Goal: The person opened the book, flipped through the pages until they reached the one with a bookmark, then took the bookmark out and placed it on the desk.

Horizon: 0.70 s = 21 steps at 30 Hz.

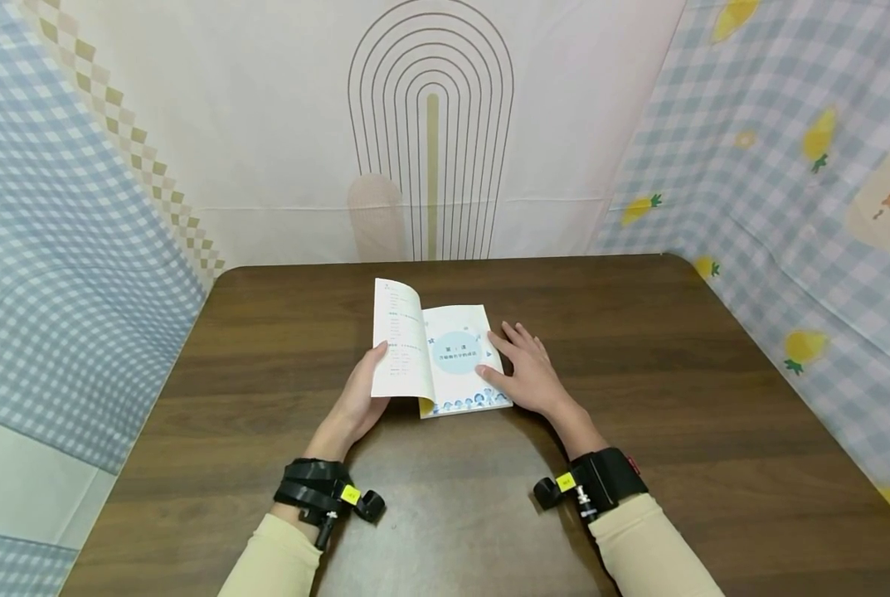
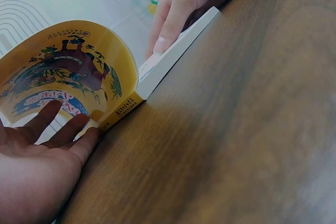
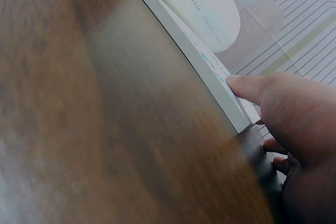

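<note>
A thick paperback book (image 1: 457,356) lies on the table, its front part lifted at the left. The page inside the raised cover carries lines of print, and the right page has a pale blue circle with small blue figures below. My left hand (image 1: 358,398) holds the raised cover, thumb at the page edge. In the left wrist view its fingers rest against the yellow illustrated cover (image 2: 68,66). My right hand (image 1: 530,373) rests at the book's right edge, thumb on the page and fingers spread. In the right wrist view the right thumb (image 3: 247,86) touches the page near the edge.
The brown wooden table (image 1: 265,332) spreads around the book. A white cloth with an arch pattern (image 1: 288,124) hangs behind it. Checked blue cloths hang at left (image 1: 79,249) and right (image 1: 751,207). Both wrists wear black straps with small cameras.
</note>
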Motion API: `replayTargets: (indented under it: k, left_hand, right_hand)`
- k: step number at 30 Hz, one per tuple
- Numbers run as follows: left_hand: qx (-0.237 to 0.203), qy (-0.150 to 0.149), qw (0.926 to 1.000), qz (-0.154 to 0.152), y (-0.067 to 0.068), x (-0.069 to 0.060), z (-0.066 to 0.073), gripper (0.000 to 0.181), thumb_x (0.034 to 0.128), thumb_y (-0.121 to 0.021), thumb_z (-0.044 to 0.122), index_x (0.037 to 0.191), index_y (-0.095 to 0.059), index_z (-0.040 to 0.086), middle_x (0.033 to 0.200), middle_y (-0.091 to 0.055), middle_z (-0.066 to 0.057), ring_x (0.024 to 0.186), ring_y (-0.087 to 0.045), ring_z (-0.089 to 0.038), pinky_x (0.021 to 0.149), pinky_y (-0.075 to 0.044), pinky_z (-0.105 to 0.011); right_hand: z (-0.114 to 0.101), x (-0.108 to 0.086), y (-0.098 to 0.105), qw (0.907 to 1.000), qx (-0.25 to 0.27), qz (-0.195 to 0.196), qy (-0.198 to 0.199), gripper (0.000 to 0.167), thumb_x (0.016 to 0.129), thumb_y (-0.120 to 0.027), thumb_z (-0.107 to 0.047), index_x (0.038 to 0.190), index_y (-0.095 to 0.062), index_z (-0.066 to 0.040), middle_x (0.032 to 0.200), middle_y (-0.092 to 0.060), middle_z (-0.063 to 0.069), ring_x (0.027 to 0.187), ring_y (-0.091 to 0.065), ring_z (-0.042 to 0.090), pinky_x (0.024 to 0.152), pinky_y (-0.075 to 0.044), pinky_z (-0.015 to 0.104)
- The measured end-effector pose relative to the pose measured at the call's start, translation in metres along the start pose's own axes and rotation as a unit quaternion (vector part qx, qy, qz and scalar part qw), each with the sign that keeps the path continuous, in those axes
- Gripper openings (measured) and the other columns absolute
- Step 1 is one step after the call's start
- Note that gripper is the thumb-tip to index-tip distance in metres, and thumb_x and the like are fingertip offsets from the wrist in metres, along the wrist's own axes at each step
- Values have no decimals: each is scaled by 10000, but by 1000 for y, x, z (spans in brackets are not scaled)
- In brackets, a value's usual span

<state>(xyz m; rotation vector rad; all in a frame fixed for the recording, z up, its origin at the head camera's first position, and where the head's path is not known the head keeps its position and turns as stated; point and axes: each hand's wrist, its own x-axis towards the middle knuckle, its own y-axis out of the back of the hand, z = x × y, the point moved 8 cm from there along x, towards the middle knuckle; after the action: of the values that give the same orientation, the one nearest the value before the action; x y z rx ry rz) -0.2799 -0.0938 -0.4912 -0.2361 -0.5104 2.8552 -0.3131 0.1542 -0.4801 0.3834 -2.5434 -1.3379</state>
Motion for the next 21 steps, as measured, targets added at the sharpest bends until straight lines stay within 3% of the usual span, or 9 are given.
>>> replayTargets:
  k: [21]
  left_hand:
    - [49,36,10000,49,1,-1,0,573,1150,-312,416,1622,-395,101,1525,-530,-161,1193,-620,-119,1003,-462,-278]
  right_hand:
    - [2,1,-1,10000,21,58,34,702,1015,-680,-451,1593,-486,-102,1703,-285,222,1604,-141,416,1244,-92,668]
